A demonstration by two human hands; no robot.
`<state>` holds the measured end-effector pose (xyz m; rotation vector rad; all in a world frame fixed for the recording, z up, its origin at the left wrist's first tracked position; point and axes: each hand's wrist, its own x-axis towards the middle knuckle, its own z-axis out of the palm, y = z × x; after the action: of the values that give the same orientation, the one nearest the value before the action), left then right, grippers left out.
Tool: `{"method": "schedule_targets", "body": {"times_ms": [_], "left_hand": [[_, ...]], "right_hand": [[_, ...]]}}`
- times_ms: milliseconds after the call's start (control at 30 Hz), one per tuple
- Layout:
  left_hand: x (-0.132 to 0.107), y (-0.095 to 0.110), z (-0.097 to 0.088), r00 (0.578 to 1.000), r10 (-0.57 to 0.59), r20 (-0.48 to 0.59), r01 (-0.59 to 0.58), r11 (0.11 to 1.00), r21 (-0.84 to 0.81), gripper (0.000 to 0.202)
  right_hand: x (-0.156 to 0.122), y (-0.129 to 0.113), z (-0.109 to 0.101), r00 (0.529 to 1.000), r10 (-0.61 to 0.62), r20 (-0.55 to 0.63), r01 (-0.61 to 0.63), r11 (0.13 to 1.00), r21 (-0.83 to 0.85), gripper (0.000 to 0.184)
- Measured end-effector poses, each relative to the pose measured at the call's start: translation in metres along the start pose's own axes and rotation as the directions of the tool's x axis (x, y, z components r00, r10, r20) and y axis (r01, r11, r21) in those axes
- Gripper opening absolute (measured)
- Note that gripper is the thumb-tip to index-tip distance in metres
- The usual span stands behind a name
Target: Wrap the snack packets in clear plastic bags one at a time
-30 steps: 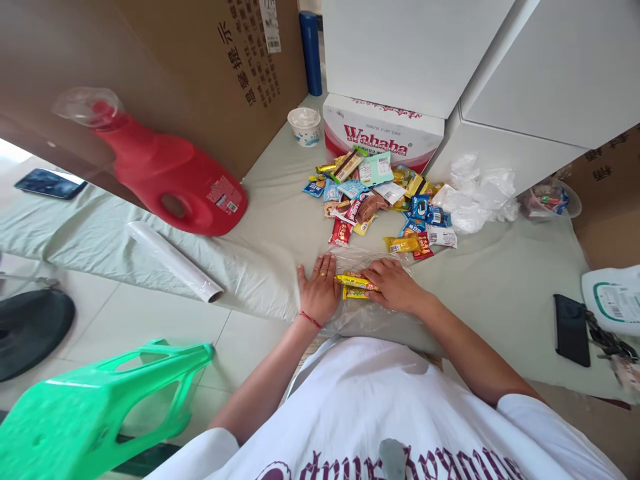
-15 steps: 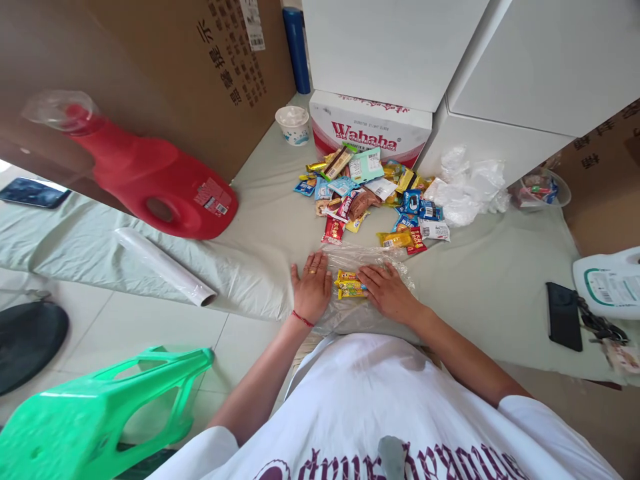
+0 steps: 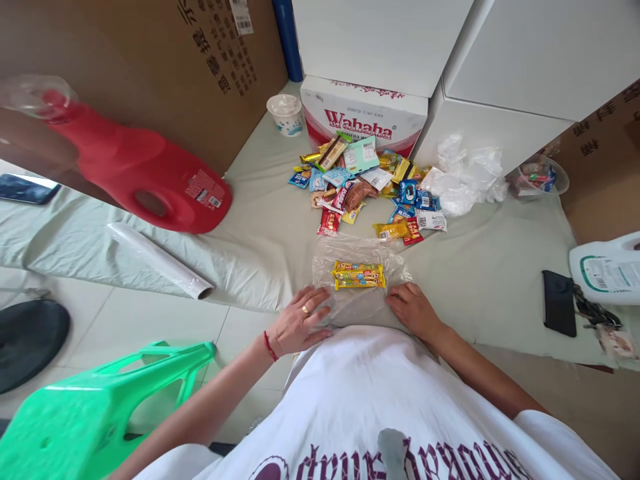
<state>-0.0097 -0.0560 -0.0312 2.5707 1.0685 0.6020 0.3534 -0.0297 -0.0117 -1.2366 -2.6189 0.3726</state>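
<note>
Yellow-wrapped snack bars (image 3: 359,275) lie side by side on a spread piece of clear plastic film (image 3: 345,303) in front of me. My left hand (image 3: 303,320) is at the film's near left corner, fingers apart and thumb stretched towards my shirt. At the film's right edge, my right hand (image 3: 414,309) has its fingers curled together on the plastic; its thumb is mostly hidden. Neither hand touches the bars. Beyond the film is a loose pile of wrapped snacks (image 3: 350,180) in many colours.
A Wahaha carton (image 3: 365,110) and a paper cup (image 3: 286,117) stand at the back. Crumpled white plastic bags (image 3: 463,180) lie right of the pile. Leftward are a red jug (image 3: 150,170) and a roll of film (image 3: 160,260). A black phone (image 3: 559,303) lies at right.
Both hands have drawn back towards me from the snack bars to the film's near corners, leaving the bars uncovered. The left fingers have spread. The view has shifted slightly.
</note>
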Motion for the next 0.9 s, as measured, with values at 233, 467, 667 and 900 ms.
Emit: {"method": "schedule_targets", "body": {"times_ms": [233,467,667,900], "left_hand": [[-0.014,-0.004,0.002,0.999,-0.043,-0.006,0.043,0.999,-0.014,0.02],[0.021,-0.008,-0.032,0.934,-0.356,0.016,0.346,0.893,-0.287,0.03],[0.071,-0.042,-0.04,0.867,-0.498,0.034,0.482,0.818,-0.314,0.03],[0.096,-0.06,-0.011,0.751,-0.651,-0.109,0.654,0.756,-0.006,0.028]], "right_hand": [[-0.013,-0.019,-0.017,0.995,-0.047,-0.088,0.055,0.994,0.092,0.019],[0.019,-0.006,-0.047,0.995,-0.032,0.093,0.003,0.957,0.292,0.026],[0.066,0.023,-0.054,0.973,0.136,0.187,-0.189,0.934,0.303,0.026],[0.097,0.027,-0.061,0.866,0.385,0.319,-0.378,0.922,-0.086,0.022]]}}
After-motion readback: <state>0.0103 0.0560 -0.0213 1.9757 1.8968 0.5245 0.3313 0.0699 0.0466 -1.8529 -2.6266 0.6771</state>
